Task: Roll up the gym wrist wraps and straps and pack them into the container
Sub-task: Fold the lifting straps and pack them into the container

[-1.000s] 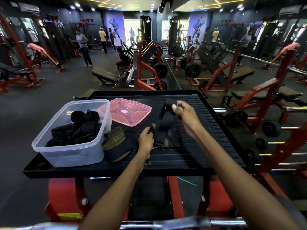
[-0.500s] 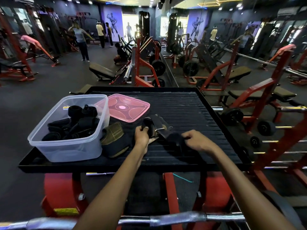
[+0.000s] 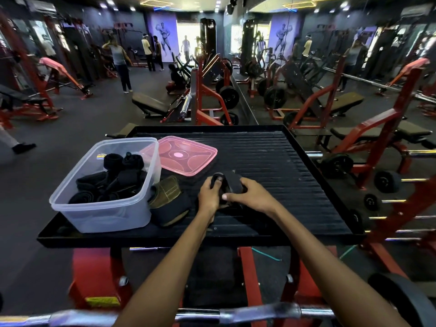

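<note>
R hand [image 3: 251, 197] moved in to L hand [image 3: 208, 197] | both grips closed on black strap [image 3: 232, 182] | worktop [image 3: 283, 166]: ribbed black tray | container [image 3: 103, 204] L, pink lid [image 3: 186, 156] beside | room: gym, red racks.

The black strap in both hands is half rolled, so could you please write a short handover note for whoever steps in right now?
Left hand: grips the rolled end of the black strap, thumb tucked in the coil.
Right hand: fingers curled over the strap's loose part, pressing it to the ribbed black tray.
Clear container: at the tray's left, open, several rolled black wraps inside.
Pink lid: lies off, behind the container.
Olive and black wrap: lies beside the container, not packed.
Left to do: finish this roll, pack it, then the olive wrap.
</note>
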`<state>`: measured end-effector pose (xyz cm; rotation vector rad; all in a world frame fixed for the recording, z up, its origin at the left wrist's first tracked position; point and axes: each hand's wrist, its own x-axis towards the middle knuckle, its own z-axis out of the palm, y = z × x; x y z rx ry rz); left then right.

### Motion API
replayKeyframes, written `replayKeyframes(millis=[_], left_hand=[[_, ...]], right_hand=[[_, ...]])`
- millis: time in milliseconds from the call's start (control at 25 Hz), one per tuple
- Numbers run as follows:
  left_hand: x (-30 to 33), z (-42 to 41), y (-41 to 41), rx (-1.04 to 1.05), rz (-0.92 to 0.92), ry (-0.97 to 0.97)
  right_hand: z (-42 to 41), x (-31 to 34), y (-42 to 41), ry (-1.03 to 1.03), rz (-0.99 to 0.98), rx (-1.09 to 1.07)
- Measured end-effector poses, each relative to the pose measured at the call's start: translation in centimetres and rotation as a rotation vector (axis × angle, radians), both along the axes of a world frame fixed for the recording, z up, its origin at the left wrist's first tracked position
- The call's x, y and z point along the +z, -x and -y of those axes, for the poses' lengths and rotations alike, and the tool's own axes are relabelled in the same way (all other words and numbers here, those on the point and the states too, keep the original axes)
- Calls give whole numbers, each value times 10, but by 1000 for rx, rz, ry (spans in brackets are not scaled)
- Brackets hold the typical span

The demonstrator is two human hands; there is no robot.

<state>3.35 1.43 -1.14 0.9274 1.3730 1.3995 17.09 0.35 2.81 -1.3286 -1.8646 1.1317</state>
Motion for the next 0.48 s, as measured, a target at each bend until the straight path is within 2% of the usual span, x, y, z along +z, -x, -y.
replayKeyframes(millis=[120, 240, 360, 480], left_hand=[[0, -1, 3, 99, -152, -20], [3, -2, 2, 67, -223, 21], [-9, -9, -1, -33, -163, 22], [-2, -3, -3, -106, -28, 61]], right_hand=[[12, -4, -12, -125, 90, -19], [18, -10, -19, -170, 22, -47], [4, -7, -17, -207, 19, -252], [-10, 2, -12, -209, 246, -214]])
